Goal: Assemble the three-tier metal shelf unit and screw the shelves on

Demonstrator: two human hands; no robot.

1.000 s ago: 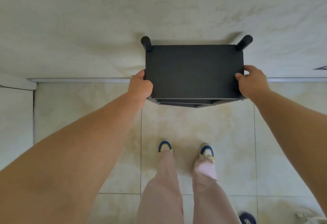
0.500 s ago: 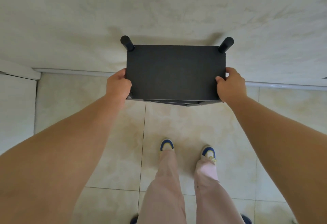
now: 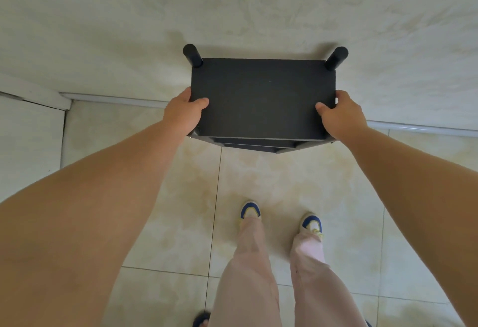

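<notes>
Against the pale marbled wall (image 3: 258, 11), straight ahead of you in the head view, stands the black shelf unit (image 3: 262, 96), seen from above so that its top shelf fills most of its outline. Two round black posts rise past the far corners of that shelf: the left post (image 3: 192, 55) and the right post (image 3: 336, 58), both leaning outward in the wide lens. Below the near edge of the top shelf you can see the edges of two lower shelves (image 3: 258, 145), stacked one under the other.

Your left hand (image 3: 182, 114) grasps the left side of the shelf unit near its front corner, thumb lying on the top surface and fingers wrapped round the edge out of sight. Your right hand (image 3: 341, 117) grasps the right side in the same way, thumb on top, fingers curled under the edge. Both forearms reach in from the lower corners of the view.

On the near side of the shelf unit lies the cream tiled floor (image 3: 271, 184), where your two feet in blue-and-white shoes (image 3: 250, 209) point toward it, with pink trousers (image 3: 248, 275) above them. A white baseboard strip (image 3: 413, 127) runs along the foot of the wall on either side of the shelf unit, and a white panel (image 3: 28, 140) stands to its left.
</notes>
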